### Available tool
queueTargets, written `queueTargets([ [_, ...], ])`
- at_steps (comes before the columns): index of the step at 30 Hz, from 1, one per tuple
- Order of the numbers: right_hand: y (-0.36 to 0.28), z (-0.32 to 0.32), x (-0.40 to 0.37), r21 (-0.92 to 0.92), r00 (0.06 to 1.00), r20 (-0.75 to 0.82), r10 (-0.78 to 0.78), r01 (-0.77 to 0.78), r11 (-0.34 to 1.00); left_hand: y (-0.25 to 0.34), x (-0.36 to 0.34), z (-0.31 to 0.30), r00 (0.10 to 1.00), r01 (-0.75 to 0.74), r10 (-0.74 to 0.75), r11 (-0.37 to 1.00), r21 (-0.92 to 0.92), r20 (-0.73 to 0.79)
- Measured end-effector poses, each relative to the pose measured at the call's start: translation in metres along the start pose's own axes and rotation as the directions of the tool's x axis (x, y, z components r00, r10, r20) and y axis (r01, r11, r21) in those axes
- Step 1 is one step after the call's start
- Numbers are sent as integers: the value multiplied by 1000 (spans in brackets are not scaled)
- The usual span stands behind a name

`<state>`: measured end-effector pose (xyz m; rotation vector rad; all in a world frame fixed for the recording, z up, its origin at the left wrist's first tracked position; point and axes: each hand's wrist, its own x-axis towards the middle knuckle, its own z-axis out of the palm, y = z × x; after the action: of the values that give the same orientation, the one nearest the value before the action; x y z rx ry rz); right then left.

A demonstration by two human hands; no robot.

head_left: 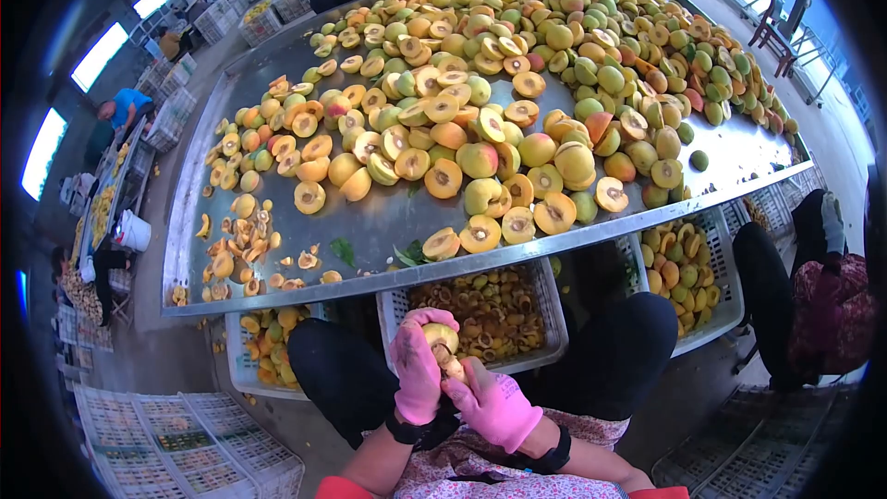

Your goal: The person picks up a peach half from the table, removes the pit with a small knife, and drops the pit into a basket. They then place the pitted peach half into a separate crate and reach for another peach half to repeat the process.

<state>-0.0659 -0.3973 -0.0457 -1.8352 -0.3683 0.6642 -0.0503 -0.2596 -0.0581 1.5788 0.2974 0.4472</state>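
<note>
My left hand (419, 365), in a pink glove, closes around a halved yellow peach (441, 334) with its cut side turned toward my right hand. In my right hand (496, 405), also pink-gloved, the fingers wrap around a small pale-handled tool (454, 369). Its tip meets the peach, but the fingers hide most of it. Both hands are held together above my lap. Just beyond them, below the table edge, a white crate (554, 322) contains brown pits and scraps.
A metal table (370, 231) bears a heap of whole and halved peaches (480, 157). Scraps (245, 240) lie at its left. Crates of peaches (730, 296) stand under the edge. A person's legs (767, 286) are at right; stacked crates (185, 444) are at lower left.
</note>
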Motion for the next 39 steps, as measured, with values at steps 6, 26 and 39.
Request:
queueTargets([
  [6, 3, -5, 3, -10, 994, -91, -64, 63, 998, 4, 1, 1, 997, 73, -69, 993, -93, 46],
  [26, 7, -33, 6, 600, 791, 607, 74, -518, 609, 6, 9, -8, 935, 91, -59, 993, -75, 348],
  [39, 34, -26, 6, 698, 679, 714, -173, -670, 254, -8, -5, -11, 937, 138, -87, 982, -128, 339],
])
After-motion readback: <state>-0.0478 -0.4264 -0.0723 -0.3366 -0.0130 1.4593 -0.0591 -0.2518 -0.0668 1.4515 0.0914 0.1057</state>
